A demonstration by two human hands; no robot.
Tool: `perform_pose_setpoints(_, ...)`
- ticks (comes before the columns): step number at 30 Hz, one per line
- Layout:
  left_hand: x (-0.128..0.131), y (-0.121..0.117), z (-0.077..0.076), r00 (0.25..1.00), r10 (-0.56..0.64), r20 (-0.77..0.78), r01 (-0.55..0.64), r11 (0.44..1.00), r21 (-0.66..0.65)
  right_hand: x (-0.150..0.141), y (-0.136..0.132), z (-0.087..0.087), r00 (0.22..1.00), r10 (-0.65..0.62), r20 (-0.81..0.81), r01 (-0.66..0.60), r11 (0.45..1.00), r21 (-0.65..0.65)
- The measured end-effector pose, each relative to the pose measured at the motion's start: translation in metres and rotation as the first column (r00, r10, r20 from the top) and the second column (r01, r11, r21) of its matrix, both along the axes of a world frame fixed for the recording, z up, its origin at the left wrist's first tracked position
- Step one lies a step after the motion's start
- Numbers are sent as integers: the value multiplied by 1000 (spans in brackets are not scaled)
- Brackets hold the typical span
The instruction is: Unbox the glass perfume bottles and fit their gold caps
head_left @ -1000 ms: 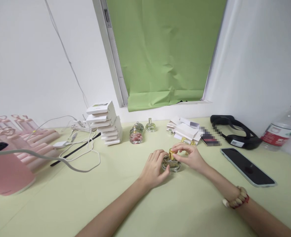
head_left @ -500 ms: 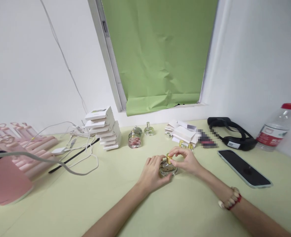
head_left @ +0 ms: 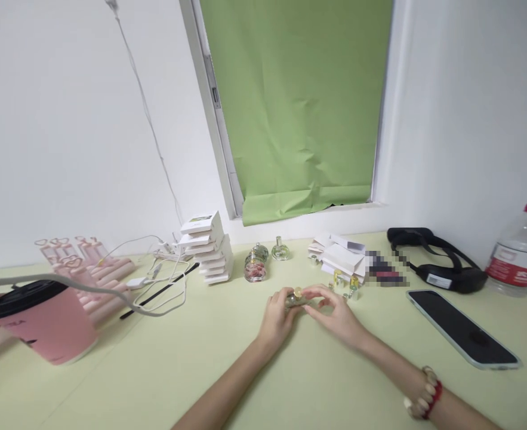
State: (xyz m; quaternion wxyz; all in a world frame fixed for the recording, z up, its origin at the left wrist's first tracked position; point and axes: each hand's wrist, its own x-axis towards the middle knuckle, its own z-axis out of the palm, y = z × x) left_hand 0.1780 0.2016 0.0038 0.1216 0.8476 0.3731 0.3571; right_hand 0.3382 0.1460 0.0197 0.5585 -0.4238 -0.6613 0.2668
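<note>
A small glass perfume bottle (head_left: 290, 301) with a gold cap (head_left: 298, 292) is between my hands, low over the table, and seems tilted. My left hand (head_left: 274, 319) is closed round its left side. From the right, my right hand (head_left: 337, 316) has its thumb and fingertips at the bottle beside the cap, its other fingers curled. My fingers hide much of the glass. Several loose gold and silver caps (head_left: 354, 281) lie just beyond my right hand. Farther back stand perfume bottles, one with pink contents (head_left: 255, 272) and one pale green (head_left: 280, 251).
A stack of white boxes (head_left: 207, 254) stands back left, near cables and pink tubes (head_left: 111, 289). A pink lidded cup (head_left: 52, 325) is at left. Flattened white cartons (head_left: 339, 257), a black headset (head_left: 451, 269), a phone (head_left: 462, 328) and a water bottle (head_left: 516, 257) occupy the right.
The bottle has gone from upright to apparently tilted. My right fingers have shifted from the gold cap to beside it. The camera view has also moved, showing more of the pink cup.
</note>
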Motion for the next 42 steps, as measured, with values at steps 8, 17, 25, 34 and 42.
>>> perform_pose_setpoints(8,-1,12,-7,982,-8,191,41,985,-167,-3,2,-15,1000,-7,9,8,994,-105)
perform_pose_setpoints(17,6,48,-12,976,194,97,-188,980,-66,-14,-5,-19,996,81,35,-75,986,-152)
perform_pose_setpoints(25,18,68,-9,893,445,62,-435,891,-129,-16,-7,-22,987,134,91,-111,968,-223)
perform_pose_setpoints(34,24,42,2,944,325,-62,-318,943,102,-14,-7,-22,980,154,124,-122,965,-232)
perform_pose_setpoints(42,28,54,-5,929,288,-232,-274,957,89,-17,-8,-20,975,154,161,-115,967,-227)
